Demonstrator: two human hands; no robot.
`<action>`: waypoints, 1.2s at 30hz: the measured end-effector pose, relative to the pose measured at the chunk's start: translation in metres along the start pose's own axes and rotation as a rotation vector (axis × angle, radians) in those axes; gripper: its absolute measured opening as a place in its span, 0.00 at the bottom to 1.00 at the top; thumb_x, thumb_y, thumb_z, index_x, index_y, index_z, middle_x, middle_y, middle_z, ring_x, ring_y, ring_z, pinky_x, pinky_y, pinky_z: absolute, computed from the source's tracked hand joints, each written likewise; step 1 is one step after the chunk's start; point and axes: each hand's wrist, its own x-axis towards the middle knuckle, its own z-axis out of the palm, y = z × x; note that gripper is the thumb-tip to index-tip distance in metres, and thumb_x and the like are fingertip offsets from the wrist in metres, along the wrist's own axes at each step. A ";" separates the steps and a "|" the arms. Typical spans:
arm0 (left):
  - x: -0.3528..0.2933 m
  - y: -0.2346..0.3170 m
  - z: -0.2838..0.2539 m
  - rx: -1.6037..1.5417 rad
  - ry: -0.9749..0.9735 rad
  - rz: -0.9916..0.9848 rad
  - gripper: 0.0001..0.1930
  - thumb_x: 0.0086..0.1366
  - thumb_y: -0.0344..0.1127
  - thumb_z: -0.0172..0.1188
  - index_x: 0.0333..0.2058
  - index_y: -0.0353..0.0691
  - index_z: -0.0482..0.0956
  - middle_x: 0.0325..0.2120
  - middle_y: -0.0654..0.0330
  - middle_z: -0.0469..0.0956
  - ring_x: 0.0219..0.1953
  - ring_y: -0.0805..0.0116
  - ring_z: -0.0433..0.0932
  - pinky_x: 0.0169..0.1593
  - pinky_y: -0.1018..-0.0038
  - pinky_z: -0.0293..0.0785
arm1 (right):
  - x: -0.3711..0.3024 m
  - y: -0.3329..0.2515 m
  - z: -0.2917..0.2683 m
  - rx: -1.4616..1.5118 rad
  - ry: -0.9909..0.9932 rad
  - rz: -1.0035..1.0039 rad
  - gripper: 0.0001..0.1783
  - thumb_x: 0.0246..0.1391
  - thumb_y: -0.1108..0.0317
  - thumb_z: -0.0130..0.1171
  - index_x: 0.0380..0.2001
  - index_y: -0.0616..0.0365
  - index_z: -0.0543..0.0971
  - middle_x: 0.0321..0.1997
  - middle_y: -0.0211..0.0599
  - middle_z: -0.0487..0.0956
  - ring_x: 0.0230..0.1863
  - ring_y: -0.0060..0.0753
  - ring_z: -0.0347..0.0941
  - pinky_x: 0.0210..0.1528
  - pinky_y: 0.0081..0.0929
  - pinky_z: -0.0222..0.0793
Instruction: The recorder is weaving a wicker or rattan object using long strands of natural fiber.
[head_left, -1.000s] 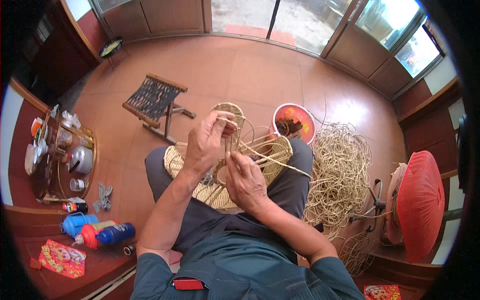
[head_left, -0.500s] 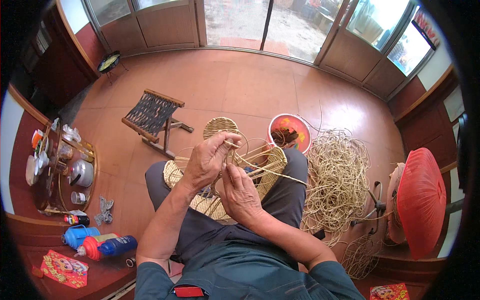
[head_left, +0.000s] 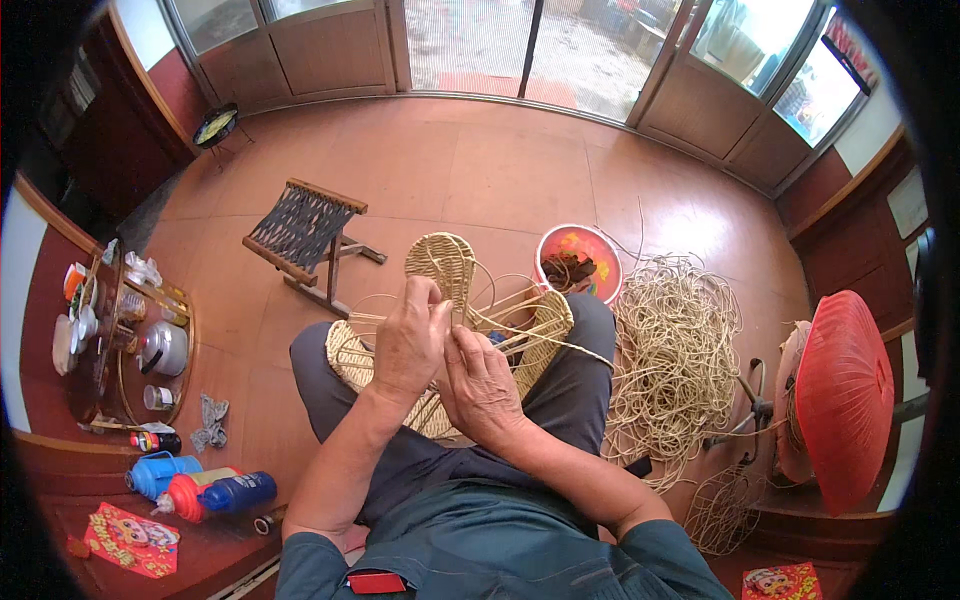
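A straw-cord weaving spreads over my lap, with rounded woven lobes joined by bare strands. One tongue-shaped lobe (head_left: 438,258) points away from me, and others rest by my left knee (head_left: 347,360) and right knee (head_left: 552,335). My left hand (head_left: 405,345) is closed at the base of the far lobe, its fingertips pinching straw cord. Just right of it and touching, my right hand (head_left: 480,385) has its thumb and fingers pressed together on the strands. Fingers hide the exact crossing of the cord. A loose straw cord (head_left: 570,346) runs rightward across my right thigh.
A large heap of straw cord (head_left: 675,365) lies on the floor to the right. Beyond my right knee stands a red basin (head_left: 610,250) with brown pieces in it. A folding stool (head_left: 305,225) is ahead left; a red-covered round object (head_left: 845,400) stands far right.
My left hand has moved left and slightly down and turned its back upward, uncovering more of the far lobe. My right hand has stayed nearly in place.
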 end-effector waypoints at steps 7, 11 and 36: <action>-0.001 -0.004 0.009 -0.031 -0.112 -0.135 0.08 0.77 0.29 0.61 0.48 0.38 0.71 0.37 0.43 0.83 0.41 0.36 0.86 0.42 0.47 0.79 | -0.003 0.004 0.005 0.022 0.005 0.001 0.39 0.60 0.64 0.63 0.72 0.75 0.71 0.73 0.56 0.69 0.73 0.55 0.67 0.75 0.46 0.64; -0.005 0.000 0.012 0.095 -0.101 -0.079 0.07 0.78 0.30 0.59 0.49 0.39 0.71 0.38 0.45 0.84 0.42 0.36 0.86 0.43 0.47 0.81 | -0.004 0.006 0.004 0.009 0.017 -0.003 0.39 0.60 0.65 0.63 0.71 0.75 0.71 0.73 0.54 0.69 0.73 0.53 0.67 0.75 0.45 0.65; -0.081 -0.077 -0.104 0.399 0.068 -0.329 0.18 0.64 0.25 0.60 0.52 0.43 0.77 0.27 0.51 0.80 0.30 0.46 0.84 0.38 0.50 0.79 | 0.020 0.013 0.004 0.080 0.172 -0.012 0.22 0.60 0.65 0.70 0.58 0.44 0.85 0.47 0.25 0.79 0.49 0.34 0.77 0.50 0.38 0.67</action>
